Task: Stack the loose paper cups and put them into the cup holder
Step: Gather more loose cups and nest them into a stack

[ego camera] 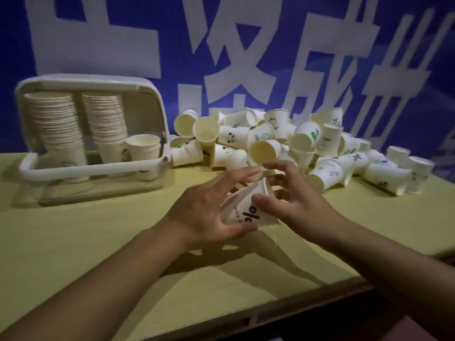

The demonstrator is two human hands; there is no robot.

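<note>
1. Both hands meet near the middle of the yellow-green tabletop (73,242), holding a short nested stack of white paper cups (243,205) tilted on its side just above the surface.
2. The left hand (204,212) cradles the stack from the left, thumb beneath and fingers spread over the top.
3. The right hand (293,203) grips it from the right, thumb pressed on the cup wall, fingers curled over the far end.
4. The outer cup bears a black "o/o" mark with small lettering beginning "NICE"; the rest is hidden.
5. A heap of loose white paper cups (295,143) lies far right; some show panda drawings, green leaves and "HELLO".
6. At far left stands the white plastic cup holder (93,168), holding two tall stacks and one short stack.
7. Behind hangs a blue banner with large white Chinese characters (246,45), only partly visible.
</note>
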